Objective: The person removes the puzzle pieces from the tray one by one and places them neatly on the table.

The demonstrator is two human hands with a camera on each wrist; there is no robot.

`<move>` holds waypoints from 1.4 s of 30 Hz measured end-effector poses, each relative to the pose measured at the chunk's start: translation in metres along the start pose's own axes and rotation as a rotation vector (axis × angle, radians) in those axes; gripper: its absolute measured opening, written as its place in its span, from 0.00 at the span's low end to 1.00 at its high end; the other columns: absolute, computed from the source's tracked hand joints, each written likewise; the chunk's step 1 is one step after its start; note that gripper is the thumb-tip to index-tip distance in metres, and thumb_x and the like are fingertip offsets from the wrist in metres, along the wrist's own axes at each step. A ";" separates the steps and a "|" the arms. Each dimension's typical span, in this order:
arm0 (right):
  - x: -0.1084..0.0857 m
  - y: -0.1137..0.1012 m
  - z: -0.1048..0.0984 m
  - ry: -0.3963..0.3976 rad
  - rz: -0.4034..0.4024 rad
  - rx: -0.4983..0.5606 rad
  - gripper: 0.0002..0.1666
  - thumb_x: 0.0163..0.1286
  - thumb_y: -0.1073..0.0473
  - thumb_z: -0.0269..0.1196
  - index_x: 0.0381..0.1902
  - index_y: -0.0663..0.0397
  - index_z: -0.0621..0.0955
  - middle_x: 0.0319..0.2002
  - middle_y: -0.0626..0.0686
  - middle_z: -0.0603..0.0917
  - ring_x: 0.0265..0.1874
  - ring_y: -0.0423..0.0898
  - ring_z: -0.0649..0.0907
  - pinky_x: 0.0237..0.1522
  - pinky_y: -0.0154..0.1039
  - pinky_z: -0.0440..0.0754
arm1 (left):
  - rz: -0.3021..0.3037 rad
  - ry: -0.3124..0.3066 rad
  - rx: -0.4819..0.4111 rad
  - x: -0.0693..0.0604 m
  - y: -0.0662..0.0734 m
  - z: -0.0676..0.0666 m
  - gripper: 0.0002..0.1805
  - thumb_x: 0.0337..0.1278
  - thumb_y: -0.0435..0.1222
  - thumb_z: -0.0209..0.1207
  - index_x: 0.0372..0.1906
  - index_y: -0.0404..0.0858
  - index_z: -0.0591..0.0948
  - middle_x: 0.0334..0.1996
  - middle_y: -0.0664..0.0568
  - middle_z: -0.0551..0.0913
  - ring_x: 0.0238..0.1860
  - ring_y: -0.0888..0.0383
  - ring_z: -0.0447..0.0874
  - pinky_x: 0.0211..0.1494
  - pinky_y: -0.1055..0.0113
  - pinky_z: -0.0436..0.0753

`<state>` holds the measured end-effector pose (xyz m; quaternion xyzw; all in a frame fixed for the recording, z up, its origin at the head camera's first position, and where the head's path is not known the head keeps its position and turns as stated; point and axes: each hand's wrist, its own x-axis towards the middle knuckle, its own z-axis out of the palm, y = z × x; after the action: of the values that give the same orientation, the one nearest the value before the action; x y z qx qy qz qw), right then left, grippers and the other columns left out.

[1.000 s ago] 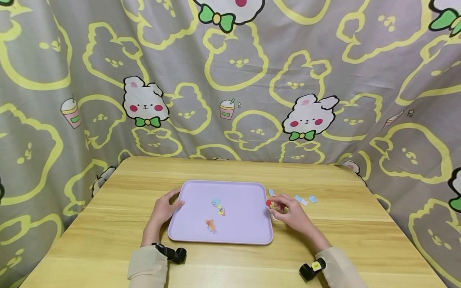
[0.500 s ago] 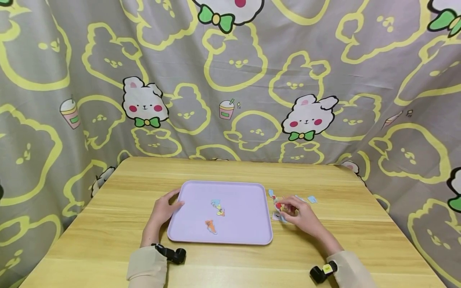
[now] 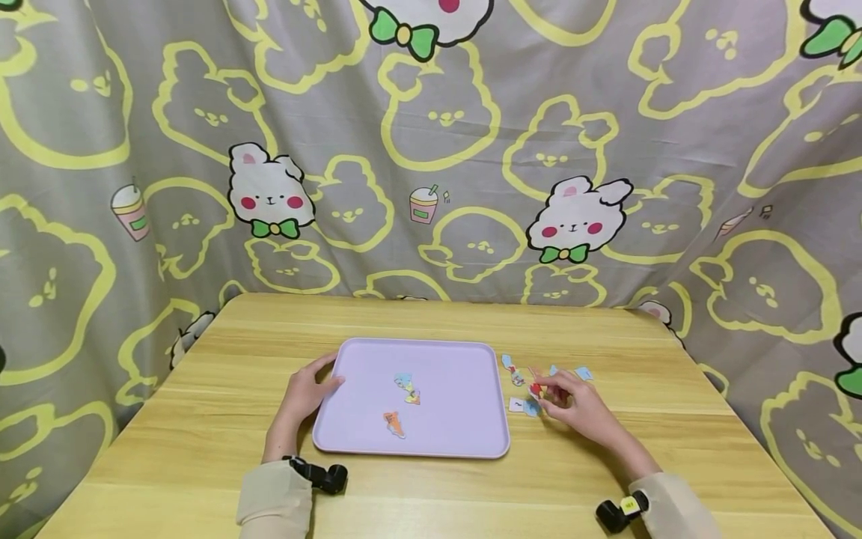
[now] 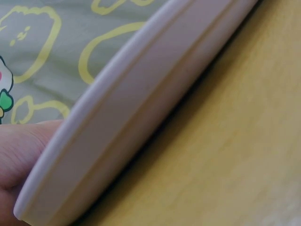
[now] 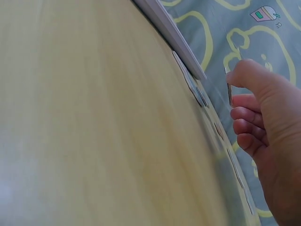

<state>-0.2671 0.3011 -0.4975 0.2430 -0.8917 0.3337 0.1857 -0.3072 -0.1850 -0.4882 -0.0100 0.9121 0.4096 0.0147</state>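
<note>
A lilac tray (image 3: pixel 465 442) lies on the wooden table. My left hand (image 3: pixel 306 393) grips its left rim, thumb over the edge; the left wrist view shows part of that hand (image 4: pixel 21 165) against the tray's side (image 4: pixel 122 108). Right of the tray, my right hand (image 3: pixel 575 404) pinches a small red-and-yellow piece (image 3: pixel 536 390) between thumb and fingers. In the right wrist view the piece (image 5: pixel 229 89) appears edge-on, held by the hand (image 5: pixel 268 122) above the table. On the tray lie joined blue-and-yellow pieces (image 3: pixel 406 382) and an orange piece (image 3: pixel 393 424).
Beside the tray's right edge lie a blue-and-red piece (image 3: pixel 515 376), a white piece (image 3: pixel 516 405) and a blue piece (image 3: pixel 531 408). Another blue piece (image 3: pixel 583 373) lies farther right. A patterned curtain (image 3: pixel 350 254) hangs behind the table (image 3: pixel 438 494).
My right hand has moved right, away from the tray, with the red-and-yellow piece in its fingers, uncovering pieces beside the tray. My left hand has stayed at the tray's left rim.
</note>
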 end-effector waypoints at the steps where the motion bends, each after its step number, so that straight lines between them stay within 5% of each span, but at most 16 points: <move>1: -0.001 0.001 -0.001 0.000 0.000 0.000 0.19 0.52 0.67 0.72 0.45 0.59 0.85 0.27 0.44 0.76 0.25 0.32 0.71 0.24 0.27 0.73 | -0.001 0.001 0.001 0.000 0.000 0.000 0.31 0.67 0.39 0.58 0.72 0.40 0.67 0.72 0.35 0.64 0.74 0.33 0.56 0.75 0.39 0.60; 22: -0.012 0.011 -0.014 -0.029 0.027 0.012 0.16 0.53 0.71 0.70 0.42 0.61 0.84 0.28 0.48 0.78 0.25 0.34 0.73 0.24 0.27 0.74 | 0.003 -0.001 0.015 0.001 -0.002 -0.002 0.31 0.66 0.39 0.58 0.72 0.40 0.66 0.72 0.34 0.64 0.74 0.33 0.57 0.75 0.39 0.61; 32: -0.010 0.013 -0.017 -0.113 0.085 -0.032 0.15 0.56 0.65 0.70 0.44 0.57 0.84 0.30 0.44 0.77 0.27 0.32 0.72 0.26 0.27 0.74 | 0.005 0.000 0.020 0.001 -0.002 -0.001 0.31 0.66 0.39 0.58 0.72 0.40 0.66 0.72 0.34 0.63 0.73 0.33 0.57 0.74 0.39 0.61; 42: -0.011 0.015 -0.019 -0.133 0.024 -0.065 0.14 0.56 0.64 0.71 0.42 0.59 0.84 0.29 0.44 0.76 0.26 0.30 0.70 0.25 0.27 0.72 | -0.001 -0.004 0.032 0.002 -0.001 0.000 0.31 0.66 0.40 0.58 0.72 0.41 0.66 0.72 0.34 0.64 0.73 0.33 0.57 0.74 0.39 0.62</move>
<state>-0.2631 0.3274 -0.4970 0.2479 -0.9152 0.2898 0.1301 -0.3089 -0.1859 -0.4894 -0.0095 0.9184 0.3952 0.0168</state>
